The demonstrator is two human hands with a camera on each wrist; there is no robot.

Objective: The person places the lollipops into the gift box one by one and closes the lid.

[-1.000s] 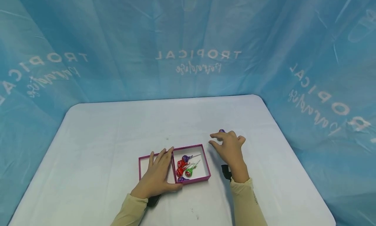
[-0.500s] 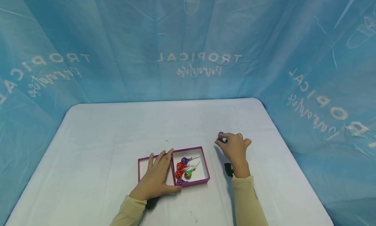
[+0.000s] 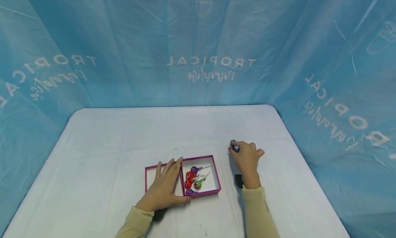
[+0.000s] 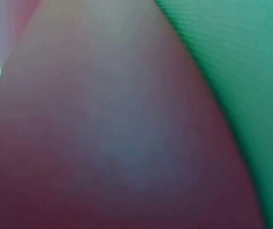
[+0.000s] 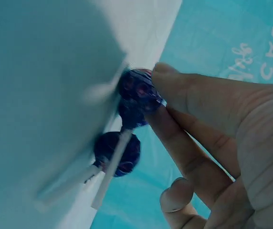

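White surface (image 3: 108, 145) spreads before us, walled round by blue printed sheeting (image 3: 133, 76). Above its right part we see our right hand (image 3: 246, 157), thumb and forefinger drawn narrow, pinching a purple lollipop (image 5: 139, 93) by its wrapped head. A second ago that thumb and finger stood apart; now they have closed round the sweet, so we judge the grasp made, though the sweet is well apart from the box. Just beside it, a second purple lollipop (image 5: 120, 152) shows behind its stick; whether the two touch, we cannot tell.

Nearer us and to the left lies that pink-edged box (image 3: 216, 171), its right section holding red lollipops (image 3: 188, 184), a green lollipop (image 3: 197, 185) and more purple ones. Across its left section our left hand (image 3: 164, 188) rests with fingers spread, much as it did a second ago, seemingly steadying the box.
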